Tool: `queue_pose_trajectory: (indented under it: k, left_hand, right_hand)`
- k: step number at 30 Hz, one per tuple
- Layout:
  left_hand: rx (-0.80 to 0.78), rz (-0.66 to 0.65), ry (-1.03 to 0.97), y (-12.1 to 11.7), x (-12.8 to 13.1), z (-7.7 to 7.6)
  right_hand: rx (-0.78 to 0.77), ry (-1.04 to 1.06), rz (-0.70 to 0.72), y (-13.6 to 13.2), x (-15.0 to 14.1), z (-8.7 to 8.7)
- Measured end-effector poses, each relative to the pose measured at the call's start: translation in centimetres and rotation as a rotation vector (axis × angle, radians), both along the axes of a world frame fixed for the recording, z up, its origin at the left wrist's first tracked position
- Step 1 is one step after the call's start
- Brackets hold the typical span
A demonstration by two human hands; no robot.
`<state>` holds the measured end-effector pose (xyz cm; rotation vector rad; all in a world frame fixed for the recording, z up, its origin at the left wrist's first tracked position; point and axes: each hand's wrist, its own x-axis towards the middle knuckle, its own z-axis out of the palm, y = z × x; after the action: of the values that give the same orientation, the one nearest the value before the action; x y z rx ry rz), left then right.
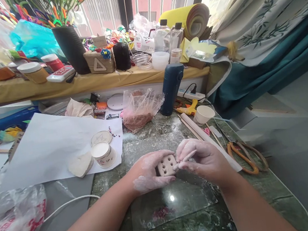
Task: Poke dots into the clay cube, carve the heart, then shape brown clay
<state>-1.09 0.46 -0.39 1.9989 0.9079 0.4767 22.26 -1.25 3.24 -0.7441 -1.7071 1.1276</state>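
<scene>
A pale clay block with several round holes, like the face of a die, rests in my left hand. The fingers and thumb of that hand are wrapped round its sides. My right hand pinches a thin whitish stick, whose tip is at the block's right edge. White powder coats both hands. Beneath them lies a clear sheet on the dark green marbled table.
Left of my hands stand a small white tub and a flat clay piece on white paper. Behind are a bag of brown material and a dark blue bottle. Orange-handled scissors and a paper cup lie right.
</scene>
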Motion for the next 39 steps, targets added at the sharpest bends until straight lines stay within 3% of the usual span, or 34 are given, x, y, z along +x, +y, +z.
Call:
queue_pose_trajectory:
  k: [6, 21, 26, 32, 36, 39]
  left_hand:
    - [0.014, -0.012, -0.014, 0.0, 0.0, -0.1]
    - [0.002, 0.011, 0.000, -0.1, 0.1, 0.3]
    - [0.012, -0.004, 0.002, -0.1, 0.0, 0.1]
    - [0.007, 0.018, 0.000, -0.1, 0.1, 0.0]
    - [0.006, -0.004, -0.005, 0.0, 0.1, 0.2]
    - [0.003, -0.006, -0.009, -0.1, 0.1, 0.2]
  right_hand:
    - [0.070, -0.090, 0.124, 0.1, 0.2, 0.6]
    - [0.093, -0.071, 0.030, 0.1, -0.1, 0.2]
    - [0.089, -0.124, 0.068, 0.0, -0.1, 0.4]
    - [0.054, -0.021, -0.033, -0.2, -0.3, -0.1]
    - [-0.006, -0.124, 0.108, -0.2, 0.2, 0.7]
    - [0.050, -0.133, 0.138, 0.0, 0.3, 0.8]
